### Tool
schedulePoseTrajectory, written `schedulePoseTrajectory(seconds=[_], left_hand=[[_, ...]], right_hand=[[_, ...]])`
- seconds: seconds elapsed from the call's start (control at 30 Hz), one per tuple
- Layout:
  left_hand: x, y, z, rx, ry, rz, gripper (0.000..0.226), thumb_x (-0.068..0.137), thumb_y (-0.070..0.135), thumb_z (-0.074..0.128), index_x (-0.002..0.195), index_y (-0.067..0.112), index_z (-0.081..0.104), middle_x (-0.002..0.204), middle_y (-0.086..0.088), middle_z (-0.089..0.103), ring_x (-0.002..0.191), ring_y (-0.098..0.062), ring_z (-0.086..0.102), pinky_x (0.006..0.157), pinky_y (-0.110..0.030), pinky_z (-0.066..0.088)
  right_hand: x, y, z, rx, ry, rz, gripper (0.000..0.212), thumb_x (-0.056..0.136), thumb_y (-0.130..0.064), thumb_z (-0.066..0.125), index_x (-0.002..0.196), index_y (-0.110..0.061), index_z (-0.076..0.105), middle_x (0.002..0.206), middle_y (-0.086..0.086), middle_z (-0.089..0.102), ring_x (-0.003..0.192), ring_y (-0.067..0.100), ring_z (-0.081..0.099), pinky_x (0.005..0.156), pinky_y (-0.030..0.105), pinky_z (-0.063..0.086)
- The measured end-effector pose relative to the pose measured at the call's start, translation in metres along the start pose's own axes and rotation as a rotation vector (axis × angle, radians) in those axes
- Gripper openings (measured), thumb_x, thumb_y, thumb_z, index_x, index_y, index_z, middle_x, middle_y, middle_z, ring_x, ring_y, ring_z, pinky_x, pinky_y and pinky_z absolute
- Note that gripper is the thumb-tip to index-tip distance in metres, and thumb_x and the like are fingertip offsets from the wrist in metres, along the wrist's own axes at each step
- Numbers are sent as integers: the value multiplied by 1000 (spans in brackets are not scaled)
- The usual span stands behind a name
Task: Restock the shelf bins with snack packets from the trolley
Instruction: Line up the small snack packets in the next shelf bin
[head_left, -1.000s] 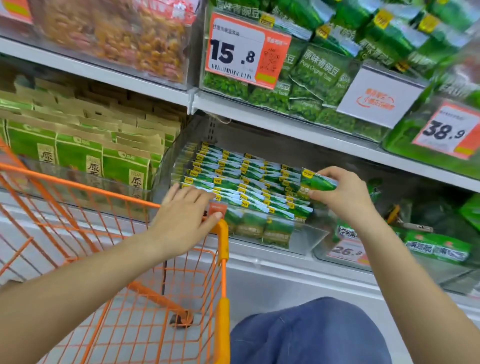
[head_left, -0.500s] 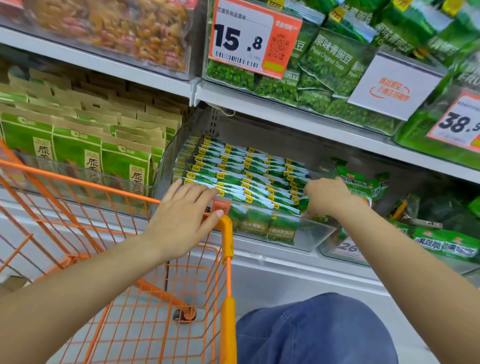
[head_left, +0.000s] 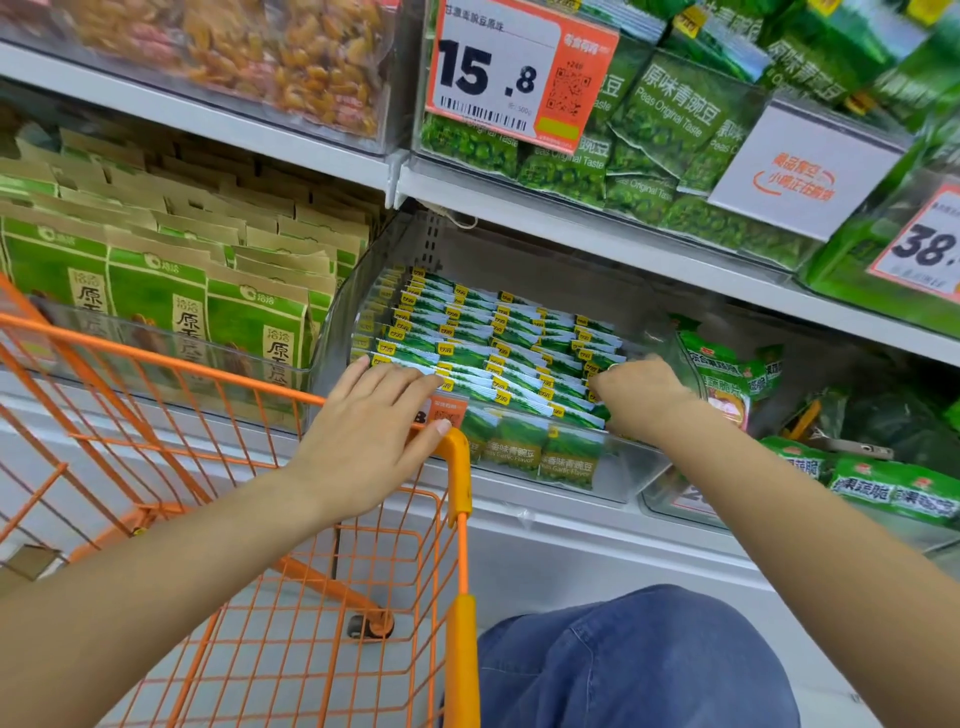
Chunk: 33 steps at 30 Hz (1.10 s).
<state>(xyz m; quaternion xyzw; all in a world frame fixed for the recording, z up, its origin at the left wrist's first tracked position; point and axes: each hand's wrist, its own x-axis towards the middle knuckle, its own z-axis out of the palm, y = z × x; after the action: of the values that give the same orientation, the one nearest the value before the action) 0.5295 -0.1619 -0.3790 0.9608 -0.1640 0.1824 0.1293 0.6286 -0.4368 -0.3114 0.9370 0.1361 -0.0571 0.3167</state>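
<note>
Closest to the camera there's a denim knee (head_left: 628, 660) and the orange wire trolley (head_left: 291, 597). The left hand (head_left: 363, 441) rests flat on the trolley's top rail, fingers straight and loose, holding nothing. A bit further in, the right hand (head_left: 641, 395) is curled down into the clear shelf bin (head_left: 631, 470), tucked among the rows of green pea snack packets (head_left: 483, 353); can't tell if it's actually gripping one. Above hangs the 15.8 price tag (head_left: 511, 73).

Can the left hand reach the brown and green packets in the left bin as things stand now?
Probably yes: the left hand lies open above the trolley, and those brown and green packets stand beside it with nothing between.
</note>
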Motion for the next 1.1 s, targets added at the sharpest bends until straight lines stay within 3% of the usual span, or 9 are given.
schedulePoseTrajectory(seconds=[0.17, 0.27, 0.33, 0.4, 0.5, 0.77, 0.9, 1.0, 1.1], left_hand=[[-1, -2, -1, 25, 1, 20, 60, 97, 53, 23, 134, 16, 52, 126, 0, 57, 120, -21, 50, 112, -37, 18], [0, -1, -1, 35, 1, 22, 59, 97, 52, 23, 133, 15, 53, 125, -1, 58, 119, -23, 51, 111, -38, 18], [0, -1, 0, 36, 7, 25, 59, 97, 51, 24, 132, 14, 54, 124, -2, 59, 118, -23, 52, 110, -38, 19], [0, -1, 0, 38, 0, 26, 59, 97, 51, 24, 133, 14, 54, 124, -2, 59, 118, -23, 52, 111, -39, 20], [-1, -2, -1, 40, -6, 30, 59, 97, 52, 24, 133, 15, 53, 125, -1, 58, 119, -23, 51, 111, -39, 23], [0, -4, 1, 55, 10, 50, 59, 98, 51, 24, 132, 14, 54, 124, -3, 59, 117, -24, 53, 110, -40, 24], [0, -5, -3, -7, -51, 67, 64, 96, 55, 21, 136, 15, 51, 130, -2, 56, 123, -23, 49, 112, -38, 20], [6, -14, -28, -65, -51, 133, 65, 91, 56, 24, 138, 17, 48, 139, -3, 49, 133, -23, 40, 113, -37, 23], [-5, -23, -60, -38, 83, 291, 35, 93, 41, 39, 100, 18, 65, 92, 1, 64, 90, -20, 59, 79, -33, 42]], right_hand=[[2, 8, -5, 238, -111, 37, 35, 85, -18, 68, 118, -7, 62, 111, 12, 67, 101, 27, 62, 83, 35, 53], [-2, 16, -7, 344, -125, 66, 14, 85, -19, 69, 85, -6, 65, 82, 10, 68, 79, 25, 65, 67, 31, 50], [-5, 17, -6, 425, -108, 84, 28, 86, -19, 69, 66, -15, 50, 74, 7, 60, 77, 24, 60, 58, 27, 43], [-7, 13, -3, 382, -80, 80, 9, 88, -17, 65, 87, -9, 59, 94, 12, 63, 91, 29, 60, 67, 31, 47], [-8, 7, 4, 195, -37, 36, 23, 90, -16, 59, 111, -7, 57, 105, 12, 64, 95, 29, 61, 70, 32, 46], [-12, 5, 5, -182, -42, -3, 16, 88, -11, 54, 77, -19, 46, 92, 2, 63, 100, 23, 57, 102, 39, 30], [-19, 10, -7, -42, -33, 24, 9, 86, -7, 54, 82, -15, 52, 87, 1, 60, 89, 26, 58, 88, 36, 43], [-31, 11, -33, 133, 173, 49, 21, 88, -12, 53, 106, -15, 62, 99, 9, 66, 93, 30, 63, 72, 33, 48], [-54, -22, -63, 383, 416, -97, 18, 93, -27, 52, 106, -22, 64, 95, 4, 69, 93, 29, 63, 72, 36, 48]])
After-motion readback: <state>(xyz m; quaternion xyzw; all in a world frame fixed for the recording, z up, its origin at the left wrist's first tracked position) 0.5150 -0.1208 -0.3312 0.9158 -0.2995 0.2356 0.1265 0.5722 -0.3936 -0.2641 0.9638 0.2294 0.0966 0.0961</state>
